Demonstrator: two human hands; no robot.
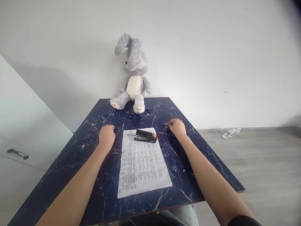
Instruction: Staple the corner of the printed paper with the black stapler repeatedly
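On a dark blue marble-patterned table lies a sheet of printed paper (pixel 143 169) covered in lines of text. A black stapler (pixel 145 136) with an orange end rests across the paper's upper part, its metal part pointing left. To the left of the paper, my left hand (pixel 107 137) is curled into a fist on the tabletop. My right hand (pixel 177 128) rests to the right of the stapler, its fingers also folded in. Neither hand touches the paper or the stapler, and nothing shows in either fist.
A grey plush rabbit (pixel 134 84) sits at the table's (pixel 162 110) far edge against the white wall. A white cabinet with a dark handle (pixel 18 153) stands at the left. Crumpled clear plastic (pixel 231 133) lies on the grey floor at the right.
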